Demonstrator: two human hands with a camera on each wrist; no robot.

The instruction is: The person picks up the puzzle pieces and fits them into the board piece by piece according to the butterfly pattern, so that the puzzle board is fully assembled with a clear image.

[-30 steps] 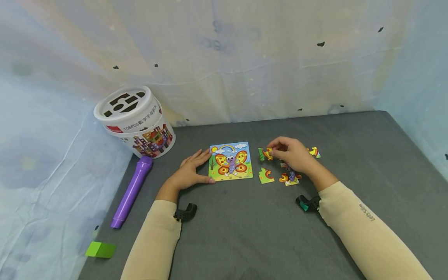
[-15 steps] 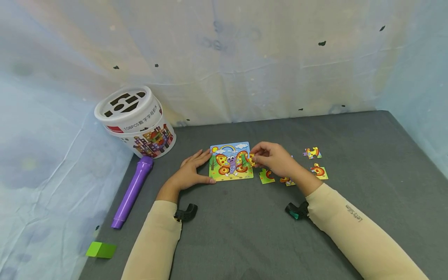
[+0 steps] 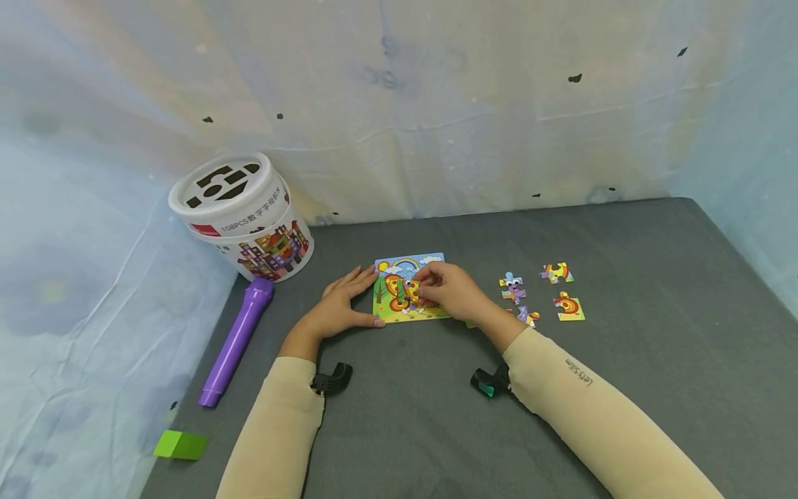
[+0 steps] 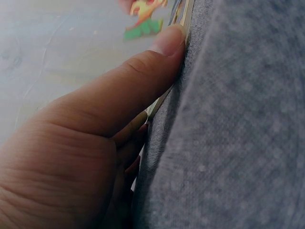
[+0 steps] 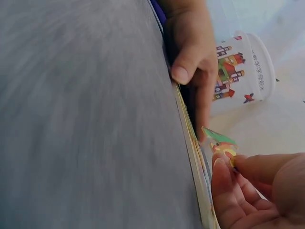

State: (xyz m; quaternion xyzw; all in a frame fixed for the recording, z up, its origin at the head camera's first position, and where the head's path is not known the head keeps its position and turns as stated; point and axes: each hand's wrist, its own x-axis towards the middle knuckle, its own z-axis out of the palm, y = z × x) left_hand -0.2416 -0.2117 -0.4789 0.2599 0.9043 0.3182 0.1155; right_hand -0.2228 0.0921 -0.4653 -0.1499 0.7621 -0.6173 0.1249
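A small puzzle board [image 3: 386, 313] with a butterfly picture lies on the grey tabletop. Along its left side rests my left hand [image 3: 339, 308], thumb on the lower left corner and fingers straight at the upper left edge. Over the board's middle, my right hand [image 3: 458, 294] pinches a puzzle piece [image 5: 223, 142] between thumb and fingertips. That piece is yellow, red and green, and it shows above the board in both wrist views. The right hand covers the right part of the picture. Loose puzzle pieces, among them a purple one [image 3: 514, 288], lie to the right.
Further right are a yellow puzzle piece [image 3: 557, 272] and a swirl-patterned piece [image 3: 569, 307]. A white bucket [image 3: 243, 218] stands at the back left. Near it lie a purple tube [image 3: 237, 343] and a green block [image 3: 180, 445]. A draped cloth [image 3: 436, 104] hangs behind the table.
My right hand has picked up the green-edged puzzle piece from the right and carried it left over the board, uncovering pieces it hid before. The left hand has stayed at the board's left side.
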